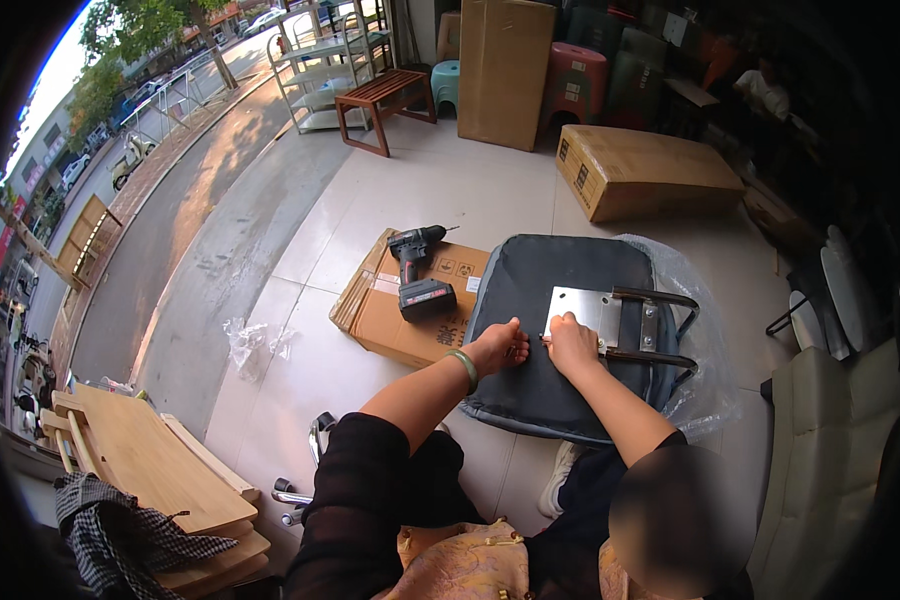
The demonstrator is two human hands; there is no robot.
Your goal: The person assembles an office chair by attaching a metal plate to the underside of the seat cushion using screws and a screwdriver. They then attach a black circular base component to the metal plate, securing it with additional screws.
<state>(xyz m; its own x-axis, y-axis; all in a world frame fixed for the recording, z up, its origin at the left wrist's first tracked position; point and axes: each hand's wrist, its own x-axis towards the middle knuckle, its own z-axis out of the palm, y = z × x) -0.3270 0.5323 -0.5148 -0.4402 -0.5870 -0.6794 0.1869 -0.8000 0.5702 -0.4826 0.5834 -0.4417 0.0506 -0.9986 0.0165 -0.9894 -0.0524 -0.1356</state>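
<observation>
A black padded chair seat (530, 265) lies underside up in front of me. On it rests a silver metal mounting plate (582, 303), with two bent dark metal tubes (660, 296) at its right side. My right hand (572, 345) is closed at the plate's near left corner, fingertips pressed together beside a small dark piece too small to name. To its left, my left hand (502, 346) hovers over the seat with fingers curled in; whatever it holds, if anything, is hidden. A green bangle (464, 370) circles my left wrist.
A black cordless drill (422, 275) lies on a flat cardboard box (378, 318) left of the seat. Clear plastic wrap (705, 370) spreads under the seat's right side. Chrome chair legs (320, 436) stand near my left knee. Wooden panels (155, 455) are stacked at the lower left.
</observation>
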